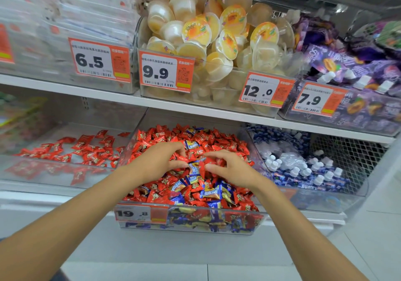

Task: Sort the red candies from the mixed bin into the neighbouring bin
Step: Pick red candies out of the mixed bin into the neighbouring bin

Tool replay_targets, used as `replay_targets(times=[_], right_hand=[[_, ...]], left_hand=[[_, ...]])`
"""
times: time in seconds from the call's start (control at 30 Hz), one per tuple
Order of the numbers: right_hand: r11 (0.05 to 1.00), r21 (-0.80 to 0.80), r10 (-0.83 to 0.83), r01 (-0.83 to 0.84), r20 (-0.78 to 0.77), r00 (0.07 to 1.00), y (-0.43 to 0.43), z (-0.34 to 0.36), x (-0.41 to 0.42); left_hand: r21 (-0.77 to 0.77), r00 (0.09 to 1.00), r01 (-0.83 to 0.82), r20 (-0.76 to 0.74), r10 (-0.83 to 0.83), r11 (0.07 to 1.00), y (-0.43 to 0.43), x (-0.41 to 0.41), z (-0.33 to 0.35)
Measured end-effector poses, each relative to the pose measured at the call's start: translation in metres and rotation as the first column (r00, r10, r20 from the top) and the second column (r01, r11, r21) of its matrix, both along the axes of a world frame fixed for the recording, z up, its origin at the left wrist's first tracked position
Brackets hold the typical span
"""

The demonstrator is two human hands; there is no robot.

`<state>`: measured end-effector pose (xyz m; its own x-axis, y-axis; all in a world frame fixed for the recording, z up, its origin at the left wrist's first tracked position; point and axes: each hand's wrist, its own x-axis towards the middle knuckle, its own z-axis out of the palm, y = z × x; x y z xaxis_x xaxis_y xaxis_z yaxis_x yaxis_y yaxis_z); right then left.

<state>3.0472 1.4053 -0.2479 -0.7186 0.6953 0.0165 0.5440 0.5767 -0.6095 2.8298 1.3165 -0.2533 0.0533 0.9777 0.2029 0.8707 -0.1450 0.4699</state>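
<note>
Reaching into the mixed bin [191, 226], left hand [159, 161] and right hand [231, 170] curl fingers [171, 147] among red candies [152, 137]; whether they grip is unclear. Neighbouring bin [54, 172], left of the fingers, holds more.

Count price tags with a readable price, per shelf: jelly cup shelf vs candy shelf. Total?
Jelly cup shelf: 4 (6.5 tag, 9.9 tag, 12.0 tag, 7.9 tag)
Candy shelf: 1 (19.8 tag)
Total: 5
</note>
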Motion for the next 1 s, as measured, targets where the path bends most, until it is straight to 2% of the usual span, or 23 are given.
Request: replay_targets(times=[0.1,0.17,0.3,0.47,0.63,0.77,0.83,0.93,1.0], right_hand=[[0.997,0.023,0.069,-0.071,0.093,0.993,-0.008,-0.008,-0.009],[0.996,0.046,0.075,-0.08,0.097,0.992,-0.009,-0.011,-0.012],[0.999,0.019,0.037,-0.036,-0.051,0.998,-0.005,-0.006,-0.01],[0.998,0.014,-0.052,0.055,-0.191,0.98,0.0,0.016,0.004],[0.997,-0.001,-0.077,0.079,-0.212,0.974,0.005,0.025,0.023],[0.997,-0.013,-0.074,0.073,-0.188,0.979,0.0,0.021,0.019],[0.998,0.03,-0.048,0.053,-0.143,0.989,-0.004,0.014,0.009],[0.993,0.114,0.002,-0.007,0.043,0.999,-0.007,-0.001,-0.004],[0.991,0.126,0.017,-0.035,0.143,0.99,-0.009,-0.007,-0.01]], left_hand=[[0.001,1.0,-0.02,-0.003,0.02,1.0,-0.003,-0.003,-0.002],[0.019,0.999,-0.032,-0.037,0.033,0.999,-0.005,-0.003,0.0],[0.07,0.993,-0.027,-0.113,0.035,0.997,-0.005,-0.005,0.002],[0.084,0.996,-0.019,-0.087,0.026,0.996,-0.006,-0.003,0.004],[0.033,0.998,-0.008,-0.062,0.01,0.999,-0.007,0.001,0.009],[0.004,0.993,-0.006,-0.122,0.006,1.0,-0.005,0.001,0.007],[-0.01,0.988,-0.046,-0.148,0.044,0.999,-0.004,-0.003,0.006],[-0.067,0.988,-0.085,-0.137,0.075,0.994,-0.005,-0.018,0.009],[-0.176,0.99,-0.072,-0.135,0.048,0.982,-0.008,-0.025,0.011]])
